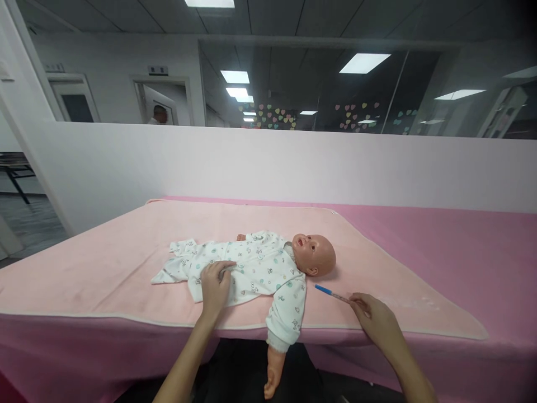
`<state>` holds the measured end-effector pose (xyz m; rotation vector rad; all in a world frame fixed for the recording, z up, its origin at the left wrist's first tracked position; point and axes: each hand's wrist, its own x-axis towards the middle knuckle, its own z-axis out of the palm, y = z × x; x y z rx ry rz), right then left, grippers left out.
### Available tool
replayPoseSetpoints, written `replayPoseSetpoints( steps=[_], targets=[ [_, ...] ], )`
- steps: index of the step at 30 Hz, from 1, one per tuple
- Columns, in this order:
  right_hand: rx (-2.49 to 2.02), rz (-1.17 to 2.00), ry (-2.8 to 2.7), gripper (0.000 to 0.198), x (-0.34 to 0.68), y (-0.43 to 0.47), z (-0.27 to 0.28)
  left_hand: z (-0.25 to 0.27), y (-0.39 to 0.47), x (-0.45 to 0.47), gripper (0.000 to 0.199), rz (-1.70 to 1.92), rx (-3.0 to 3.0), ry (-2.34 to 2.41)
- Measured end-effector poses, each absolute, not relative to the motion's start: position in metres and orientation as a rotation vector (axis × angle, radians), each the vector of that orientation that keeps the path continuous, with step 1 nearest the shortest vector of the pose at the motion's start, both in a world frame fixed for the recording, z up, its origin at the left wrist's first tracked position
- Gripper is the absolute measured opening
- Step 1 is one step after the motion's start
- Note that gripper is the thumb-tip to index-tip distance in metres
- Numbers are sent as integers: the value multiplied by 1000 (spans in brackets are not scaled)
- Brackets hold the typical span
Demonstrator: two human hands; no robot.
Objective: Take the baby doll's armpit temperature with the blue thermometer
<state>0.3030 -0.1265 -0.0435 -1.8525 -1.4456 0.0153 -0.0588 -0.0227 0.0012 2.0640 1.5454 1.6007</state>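
A baby doll (260,263) in a white patterned outfit lies on its back, head to the right. One of its arms hangs over the near edge of the table; its other hand shows at the far side. My left hand (216,285) rests on the doll's lower body, fingers loosely bent over the cloth and the thumb apart, holding nothing. My right hand (373,319) is closed in a pinch on the end of a thin thermometer (331,293) with a blue end. That blue end points left, just below the doll's head and apart from it.
A peach pad (113,263) with a pale border lies over a pink cloth (453,252) on the table. Behind stands a white half wall (268,168) with glass above it. Beyond the glass, a person (160,115) is near a doorway.
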Motion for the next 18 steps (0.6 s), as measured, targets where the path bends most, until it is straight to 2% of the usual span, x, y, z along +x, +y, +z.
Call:
replayPoseSetpoints(
  steps=[3, 8, 18],
  targets=[
    [-1838, 148, -1365, 29, 295, -134, -6, 2, -24, -58, 27, 1584, 2071, 1547],
    [-1771, 192, -1349, 29, 274, -131, 44, 3, -25, -58, 27, 1571, 2075, 1543],
    [-2024, 362, -1545, 32, 251, -125, 47, 2, -23, -59, 26, 1580, 2092, 1541]
  ],
)
